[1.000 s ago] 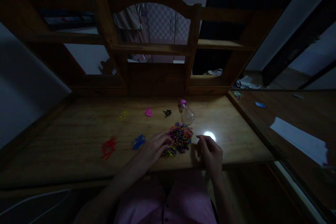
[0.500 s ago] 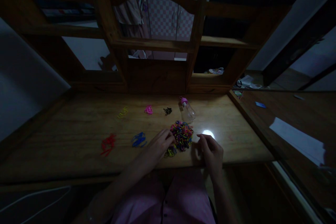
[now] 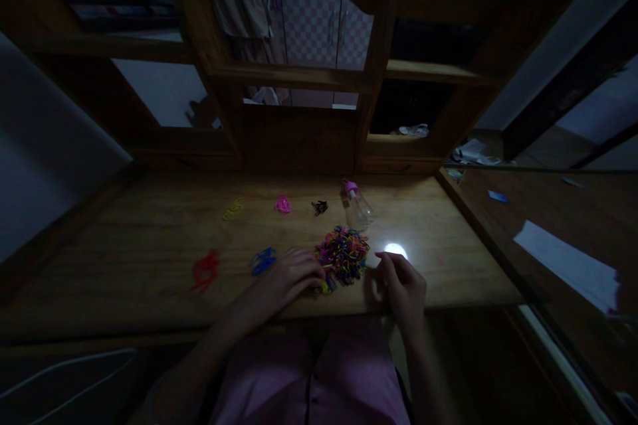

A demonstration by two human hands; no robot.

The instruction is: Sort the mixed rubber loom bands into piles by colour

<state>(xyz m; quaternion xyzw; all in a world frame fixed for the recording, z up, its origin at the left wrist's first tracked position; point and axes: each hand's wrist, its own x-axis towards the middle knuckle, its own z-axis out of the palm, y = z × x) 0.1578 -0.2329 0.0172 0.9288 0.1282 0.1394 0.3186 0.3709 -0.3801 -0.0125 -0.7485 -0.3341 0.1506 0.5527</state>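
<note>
A heap of mixed coloured rubber bands (image 3: 343,255) lies near the table's front edge. My left hand (image 3: 294,272) is at its left side, fingers bent and close together, fingertips by some yellow bands; anything in them is hidden. To the right of the heap, my right hand (image 3: 403,284) rests with thumb and forefinger together and the other fingers curled. I cannot make out what it pinches, if anything. Sorted by colour, blue bands (image 3: 262,260) lie just beyond my left hand and red bands (image 3: 205,271) farther left. Yellow bands (image 3: 232,210), pink bands (image 3: 282,204) and black bands (image 3: 319,207) form a back row.
A clear bottle with a pink cap (image 3: 359,207) lies behind the heap. A wooden shelf unit (image 3: 299,139) closes off the table's back. On the brown surface at right are white paper (image 3: 565,265) and a small blue card (image 3: 497,196). The room is dim.
My left hand has drawn left from the heap toward the blue bands, its fingers now flatter. My right hand stays almost where it was. The view has shifted slightly.
</note>
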